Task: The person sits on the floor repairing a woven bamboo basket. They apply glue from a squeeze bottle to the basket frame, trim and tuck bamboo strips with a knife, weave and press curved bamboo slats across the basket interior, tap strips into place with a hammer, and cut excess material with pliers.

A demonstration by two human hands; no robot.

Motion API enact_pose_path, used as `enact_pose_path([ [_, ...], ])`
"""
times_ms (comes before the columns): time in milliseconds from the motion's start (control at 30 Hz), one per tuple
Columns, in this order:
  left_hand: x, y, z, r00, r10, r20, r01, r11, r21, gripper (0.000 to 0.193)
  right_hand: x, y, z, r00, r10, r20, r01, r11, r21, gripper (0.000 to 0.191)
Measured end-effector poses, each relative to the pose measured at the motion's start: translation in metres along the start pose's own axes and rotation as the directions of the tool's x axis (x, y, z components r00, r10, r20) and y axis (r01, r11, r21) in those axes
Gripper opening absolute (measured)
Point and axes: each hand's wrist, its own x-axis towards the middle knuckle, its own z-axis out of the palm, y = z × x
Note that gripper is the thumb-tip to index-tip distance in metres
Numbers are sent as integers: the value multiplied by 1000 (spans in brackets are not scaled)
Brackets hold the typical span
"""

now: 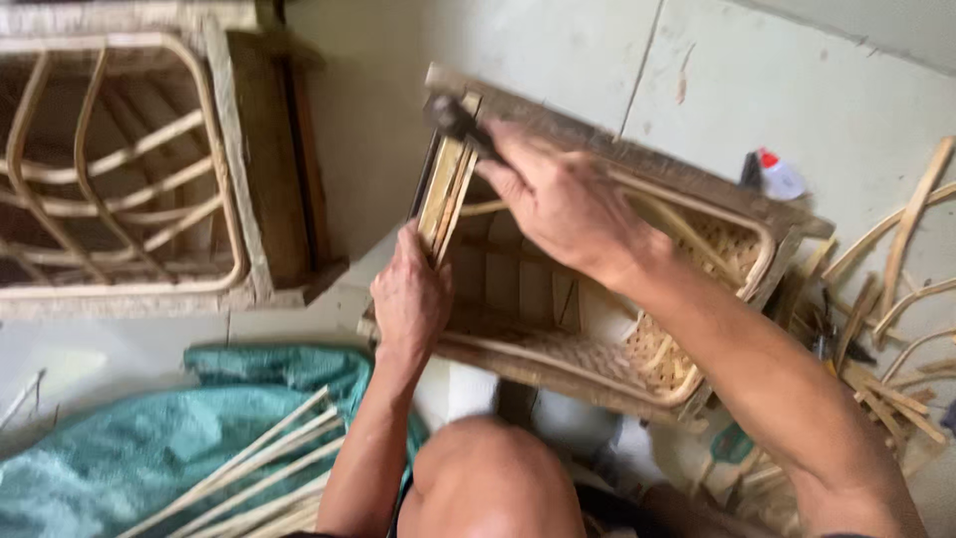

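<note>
The person crouches on the pale floor over a wooden frame with a partly woven cane panel, which lies tilted just ahead of a bare knee. The left hand has its fingers closed around a bundle of flat cane strips set upright against the frame's near corner, while the right hand is clenched on the handle of a dark-headed hammer whose head sits at the top of those strips. A second frame lies to the left, loose cane sticks rest on a teal cloth, offcuts litter the right, and a small white bottle lies beyond the frame.
</note>
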Motion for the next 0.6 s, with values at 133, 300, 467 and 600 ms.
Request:
enact_pose_path([
  [133, -2, -1, -1, 1000, 31, -4, -31, 1000, -1, 56, -8, 8, -5, 989, 133, 62, -139, 983, 117, 32],
  [300, -6, 7, -13, 993, 100, -70, -105, 991, -80, 69, -46, 17, -78, 964, 254, -81, -251, 967, 45, 26],
  [467, -10, 34, -21, 801, 515, -307, -530, 847, 39, 80, -201, 29, -144, 784, 519, -342, -526, 847, 80, 20],
  [600, 15, 108, 22, 636, 764, -103, -769, 639, -14, 71, -309, 35, -126, 494, 758, -427, -644, 648, 406, 19],
])
